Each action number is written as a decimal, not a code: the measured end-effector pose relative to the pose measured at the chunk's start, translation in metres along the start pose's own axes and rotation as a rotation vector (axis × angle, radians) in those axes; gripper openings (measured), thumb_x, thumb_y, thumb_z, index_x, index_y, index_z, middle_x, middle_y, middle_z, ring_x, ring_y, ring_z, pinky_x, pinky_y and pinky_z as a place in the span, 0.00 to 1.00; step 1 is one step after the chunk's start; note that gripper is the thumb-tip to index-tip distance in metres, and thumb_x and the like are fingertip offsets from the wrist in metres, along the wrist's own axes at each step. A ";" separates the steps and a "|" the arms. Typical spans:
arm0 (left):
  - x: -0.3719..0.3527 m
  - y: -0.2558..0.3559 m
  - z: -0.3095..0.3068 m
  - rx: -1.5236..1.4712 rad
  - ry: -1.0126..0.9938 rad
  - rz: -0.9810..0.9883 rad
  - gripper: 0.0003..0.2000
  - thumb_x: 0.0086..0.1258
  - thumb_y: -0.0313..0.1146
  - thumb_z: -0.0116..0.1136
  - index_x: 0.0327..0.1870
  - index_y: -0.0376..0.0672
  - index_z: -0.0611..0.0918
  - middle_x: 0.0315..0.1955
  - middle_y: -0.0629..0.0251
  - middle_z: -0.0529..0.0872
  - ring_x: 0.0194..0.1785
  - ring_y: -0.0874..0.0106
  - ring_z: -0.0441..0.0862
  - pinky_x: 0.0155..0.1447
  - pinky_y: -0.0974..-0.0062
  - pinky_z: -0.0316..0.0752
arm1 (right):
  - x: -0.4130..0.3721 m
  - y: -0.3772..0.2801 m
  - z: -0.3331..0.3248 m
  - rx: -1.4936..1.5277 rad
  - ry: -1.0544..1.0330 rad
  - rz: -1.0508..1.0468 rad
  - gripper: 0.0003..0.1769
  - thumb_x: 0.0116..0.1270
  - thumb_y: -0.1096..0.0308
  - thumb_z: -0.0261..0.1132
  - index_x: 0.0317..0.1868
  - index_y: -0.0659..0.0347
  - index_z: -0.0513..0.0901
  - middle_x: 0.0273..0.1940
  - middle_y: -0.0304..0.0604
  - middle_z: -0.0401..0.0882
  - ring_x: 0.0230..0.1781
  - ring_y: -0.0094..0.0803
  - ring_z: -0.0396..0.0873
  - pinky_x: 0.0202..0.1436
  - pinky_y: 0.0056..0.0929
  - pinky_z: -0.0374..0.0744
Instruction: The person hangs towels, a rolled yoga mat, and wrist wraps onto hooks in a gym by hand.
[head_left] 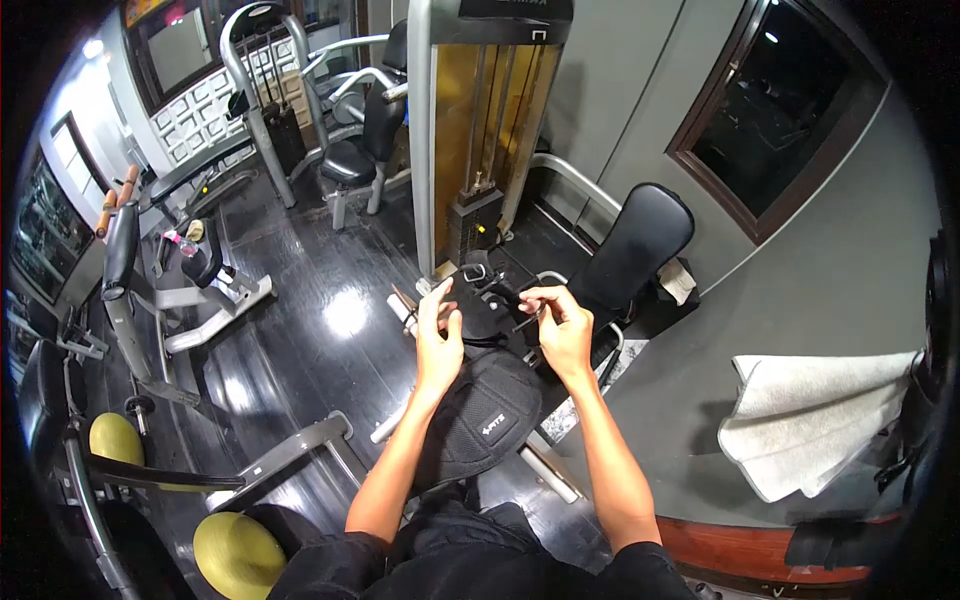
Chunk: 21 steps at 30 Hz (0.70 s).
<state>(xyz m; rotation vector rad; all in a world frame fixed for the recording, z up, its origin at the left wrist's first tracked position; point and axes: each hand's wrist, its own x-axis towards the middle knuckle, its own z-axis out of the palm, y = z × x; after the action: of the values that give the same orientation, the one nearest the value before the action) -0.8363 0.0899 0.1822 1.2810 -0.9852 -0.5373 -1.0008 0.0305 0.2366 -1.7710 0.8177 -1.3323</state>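
Note:
A black padded belt (488, 408) with a white logo lies in front of my body, below and between my two hands. Just past my fingertips, a metal buckle (475, 272) shows among black straps. My left hand (438, 338) is raised at the belt's far left side, its fingers apart and nothing visible in them. On the other side, my right hand (563, 335) has its fingers curled in a pinch. A thin dark strip (526, 322) pokes out of that pinch; its other end is lost against the dark background.
Ahead stands a weight-stack machine (422, 150) with a black backrest (640, 245) to its right. A white towel (815, 425) hangs by the right wall. Other gym machines and a yellow-green ball (238, 555) are on the left, over a shiny dark floor (300, 290).

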 end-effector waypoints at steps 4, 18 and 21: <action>-0.005 0.024 0.012 -0.095 -0.041 0.139 0.21 0.72 0.20 0.50 0.65 0.41 0.72 0.57 0.65 0.76 0.52 0.76 0.77 0.54 0.82 0.71 | -0.012 -0.030 -0.022 0.175 0.011 0.024 0.13 0.65 0.90 0.50 0.41 0.69 0.79 0.38 0.45 0.84 0.39 0.27 0.84 0.47 0.25 0.81; -0.084 0.127 0.068 -0.129 -0.118 0.344 0.02 0.65 0.22 0.61 0.35 0.35 0.80 0.37 0.60 0.82 0.41 0.71 0.81 0.48 0.77 0.73 | -0.117 -0.101 -0.128 0.347 0.214 -0.057 0.06 0.72 0.70 0.60 0.42 0.66 0.75 0.38 0.46 0.82 0.34 0.29 0.82 0.39 0.27 0.83; -0.101 0.153 0.090 -0.187 -0.058 0.545 0.02 0.69 0.22 0.55 0.34 0.35 0.77 0.40 0.58 0.81 0.46 0.66 0.80 0.53 0.73 0.72 | -0.151 -0.109 -0.160 0.341 0.256 -0.007 0.07 0.71 0.72 0.60 0.44 0.67 0.77 0.40 0.49 0.83 0.34 0.32 0.83 0.39 0.28 0.83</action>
<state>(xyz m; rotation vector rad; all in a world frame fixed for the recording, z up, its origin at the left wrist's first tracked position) -0.9909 0.1608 0.2956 0.7863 -1.2448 -0.2345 -1.1886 0.1814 0.2843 -1.3583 0.6694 -1.6187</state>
